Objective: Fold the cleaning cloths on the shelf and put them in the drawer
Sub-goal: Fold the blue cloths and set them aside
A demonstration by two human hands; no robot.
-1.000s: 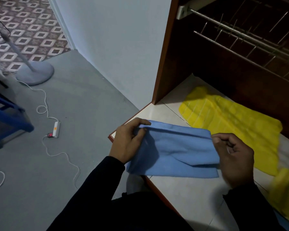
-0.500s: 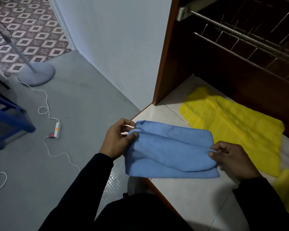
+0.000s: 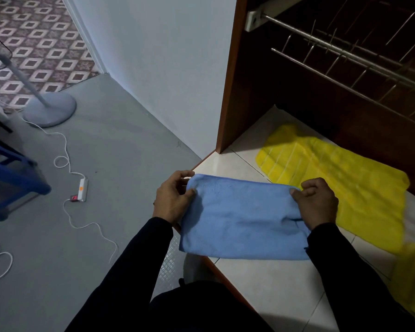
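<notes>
Working across from the left, I am seeing my left hand (image 3: 175,200) pinching the upper left corner of the blue cloth (image 3: 242,221), thumb on top and fingers curled behind the edge. The cloth is hanging as a folded rectangle between both hands, its lower part draping over the front edge of the shelf (image 3: 268,283). My right hand (image 3: 316,202) is gripping the upper right corner, fingers curled over the hem.

The risk, as I am judging it, is at that left corner: it is sitting past the shelf edge, over the floor (image 3: 94,212), so a slack pinch would be dropping that side off the ledge and undoing the fold. Uneven tension between the two corners would also be skewing the next crease.

The yellow cloth (image 3: 340,185) is lying flat just behind my right hand (still unfolded), close enough to get dragged along.
</notes>
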